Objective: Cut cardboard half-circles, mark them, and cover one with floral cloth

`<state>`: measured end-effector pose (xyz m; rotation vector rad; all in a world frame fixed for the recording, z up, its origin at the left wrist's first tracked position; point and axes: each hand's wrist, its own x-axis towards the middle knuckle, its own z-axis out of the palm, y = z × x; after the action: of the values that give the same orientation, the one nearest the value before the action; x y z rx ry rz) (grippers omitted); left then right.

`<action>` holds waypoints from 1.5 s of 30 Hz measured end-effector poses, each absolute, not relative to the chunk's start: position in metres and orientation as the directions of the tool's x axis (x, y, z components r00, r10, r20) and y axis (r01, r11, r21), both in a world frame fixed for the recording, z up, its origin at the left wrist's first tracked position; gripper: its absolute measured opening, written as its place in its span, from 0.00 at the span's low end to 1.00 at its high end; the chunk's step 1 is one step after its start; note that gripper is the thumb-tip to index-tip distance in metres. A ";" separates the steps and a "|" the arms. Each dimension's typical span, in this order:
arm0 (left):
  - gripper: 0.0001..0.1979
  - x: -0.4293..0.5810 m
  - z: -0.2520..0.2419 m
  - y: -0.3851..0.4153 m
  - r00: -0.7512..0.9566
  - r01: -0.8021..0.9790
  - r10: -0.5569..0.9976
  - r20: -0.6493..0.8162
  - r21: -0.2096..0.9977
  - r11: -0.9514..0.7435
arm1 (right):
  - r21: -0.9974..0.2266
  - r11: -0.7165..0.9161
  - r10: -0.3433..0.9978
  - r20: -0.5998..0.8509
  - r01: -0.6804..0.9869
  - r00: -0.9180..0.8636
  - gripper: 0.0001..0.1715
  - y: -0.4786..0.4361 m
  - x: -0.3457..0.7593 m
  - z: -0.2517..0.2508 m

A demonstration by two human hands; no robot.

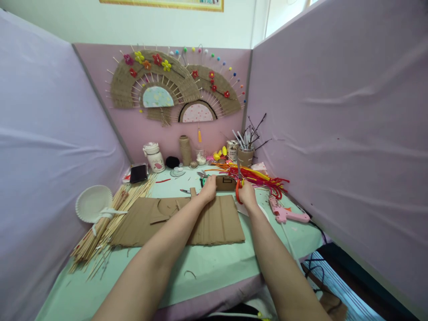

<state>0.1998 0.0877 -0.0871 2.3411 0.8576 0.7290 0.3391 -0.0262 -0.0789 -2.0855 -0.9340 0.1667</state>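
My left hand (208,189) is closed on the left end of a small piece of brown cardboard (226,183) held over the far part of the green table (214,267). My right hand (246,194) grips orange-handled scissors (238,187), their blades at the right end of that piece. Beneath both forearms lies a large flat sheet of corrugated cardboard (220,225) with cut-out shapes on its left part.
A bundle of bamboo sticks (107,218) and a white paper plate (92,203) lie at the left. A pink glue gun (286,214) and coloured pipe cleaners (264,178) sit at the right. Jars, twine and a cup of tools line the back wall under two fans.
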 end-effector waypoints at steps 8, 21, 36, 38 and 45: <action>0.22 0.197 -0.082 0.086 0.666 0.366 0.675 0.318 0.649 -0.667 | -0.789 -0.339 0.664 0.185 0.512 0.724 0.09 -0.029 0.344 -0.074; 0.24 0.163 -0.027 0.058 0.686 0.241 0.602 0.408 0.653 -0.718 | -0.876 0.139 0.749 0.398 0.462 0.530 0.20 -0.045 0.330 -0.045; 0.28 0.121 -0.021 -0.010 0.534 -0.155 0.813 0.232 0.972 -0.176 | -0.895 0.431 0.823 0.338 -0.115 0.457 0.23 -0.046 0.301 -0.042; 0.22 0.127 -0.018 -0.017 0.547 -0.224 0.807 0.222 0.968 -0.115 | -0.902 0.406 0.854 0.317 -0.147 0.413 0.24 -0.044 0.293 -0.043; 0.16 0.117 -0.022 -0.021 0.329 -0.185 0.901 0.284 0.955 -0.233 | -0.953 0.283 0.914 0.234 -0.107 0.330 0.26 -0.043 0.273 -0.044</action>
<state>0.1170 -0.0213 -0.0219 1.4391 0.6997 1.1832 0.2734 -0.0431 -0.0443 -1.0417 -0.9828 0.8566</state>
